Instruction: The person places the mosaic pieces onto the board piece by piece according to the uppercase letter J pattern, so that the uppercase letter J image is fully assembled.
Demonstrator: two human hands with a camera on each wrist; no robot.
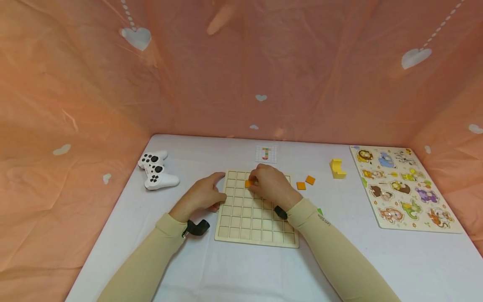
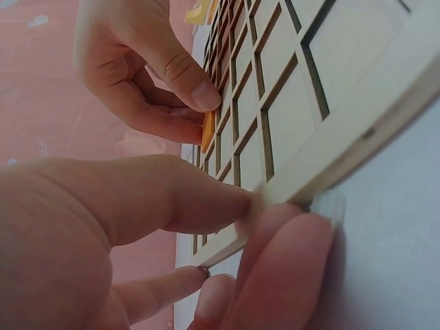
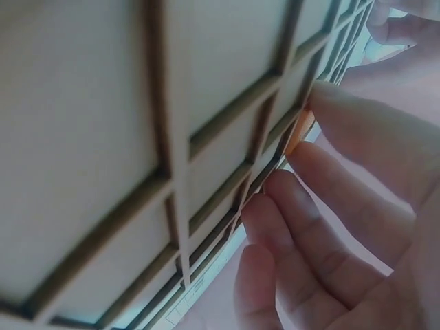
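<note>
A wooden grid board [image 1: 241, 209] lies on the white table, its square cells divided by raised strips. My right hand [image 1: 272, 184] is over its far part and pinches an orange square tile [image 1: 248, 183] between thumb and fingers. In the right wrist view the same orange tile [image 3: 300, 130] shows at those fingertips, right at the strips. My left hand [image 1: 201, 193] holds the board's left edge. Seen from the left wrist, its thumb lies on the frame [image 2: 309, 168] and curled fingers meet the side. Two more orange tiles [image 1: 300, 186] lie just right of the board.
Behind the board is a small card [image 1: 266, 154] with a coloured grid pattern. A yellow block [image 1: 337, 168] and an animal puzzle board [image 1: 405, 188] are at the right. A white game controller [image 1: 156, 170] lies at the left. Something green [image 1: 320, 211] peeks out beside the right sleeve.
</note>
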